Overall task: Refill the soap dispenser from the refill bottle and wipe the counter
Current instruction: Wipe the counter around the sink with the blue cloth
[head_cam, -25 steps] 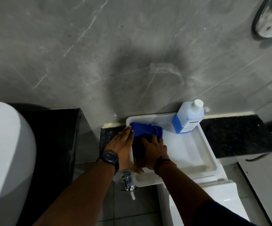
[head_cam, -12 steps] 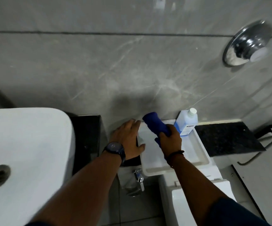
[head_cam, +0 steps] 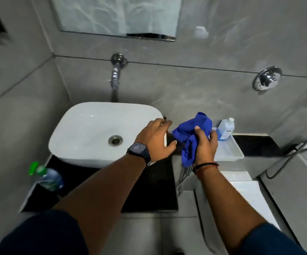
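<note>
Cloth [head_cam: 191, 131], blue and bunched, gripped in the right hand [head_cam: 204, 146], clear of any surface. Left hand [head_cam: 156, 140] relaxed, fingers spread, at the basin [head_cam: 86, 129] rim. Refill bottle [head_cam: 225, 128] stands capped just beyond the right hand. Judgement: wiping under way, counter [head_cam: 160, 190] unfinished; refilling unconfirmed.

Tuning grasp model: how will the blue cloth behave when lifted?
Likely floppy: the blue cloth bunches and droops below the right hand gripping it. Probably light, since one hand holds it aloft.
</note>
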A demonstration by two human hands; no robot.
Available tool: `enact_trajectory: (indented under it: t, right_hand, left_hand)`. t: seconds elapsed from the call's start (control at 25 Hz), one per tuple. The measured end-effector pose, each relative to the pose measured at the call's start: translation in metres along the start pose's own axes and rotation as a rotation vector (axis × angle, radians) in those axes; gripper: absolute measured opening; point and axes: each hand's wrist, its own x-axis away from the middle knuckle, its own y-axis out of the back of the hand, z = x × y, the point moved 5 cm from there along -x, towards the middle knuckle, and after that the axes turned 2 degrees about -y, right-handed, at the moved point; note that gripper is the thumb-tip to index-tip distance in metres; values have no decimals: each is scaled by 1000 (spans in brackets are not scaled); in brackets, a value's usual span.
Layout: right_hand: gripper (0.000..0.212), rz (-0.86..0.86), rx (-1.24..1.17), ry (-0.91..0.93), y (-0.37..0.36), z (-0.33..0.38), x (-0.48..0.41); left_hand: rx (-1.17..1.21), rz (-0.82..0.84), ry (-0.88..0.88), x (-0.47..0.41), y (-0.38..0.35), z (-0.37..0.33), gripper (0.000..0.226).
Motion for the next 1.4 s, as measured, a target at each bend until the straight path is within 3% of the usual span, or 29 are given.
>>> enact_trajectory:
  t: [0.2, 0.28, 0.36, 0.48, 0.56, 0.6, 0.72, 0.96, 1.16, 1.32, 1.4]
  right_hand:
    - [17, 18, 386, 86, -26, -57, 124]
    - [13, -1, 651, 143, -18, -90, 144]
    - [27, 32, 1000, 163, -6, -120, 146]
    - [50, 268, 1389, 253, -1, -161, 142]
    - [72, 443, 1570, 271, -5, -191, 138]
    - [78, 505, 1612, 242, -8, -207, 135]
    - [70, 516, 1678, 158, -20, -242, 128]
    - [63, 576, 1697, 234, -91, -270, 149]
    - [61, 890, 1572, 348, -147, -290, 195]
    - [58, 1047, 1495, 454, -118, -281, 194]
    - [57, 1011, 1541, 478, -85, -271, 179]
  left_hand:
    - [-124, 31, 57, 127, 48, 59, 57]
    - [-182, 135, 201, 165, 45, 98, 66]
    - [-230, 276, 319, 200, 27, 134, 78]
    - [-302, 440, 446, 245, -5, 175, 94]
    - [-293, 458, 541, 264, -20, 197, 101]
    - [-288, 444, 570, 272, -25, 205, 103]
    - [-301, 373, 597, 285, -33, 222, 103]
    - [-264, 317, 687, 295, -29, 247, 104]
    - [-310, 284, 662, 297, -27, 248, 95]
    - [-302, 317, 696, 292, -27, 246, 96]
    - [-290, 346, 701, 290, -28, 245, 96]
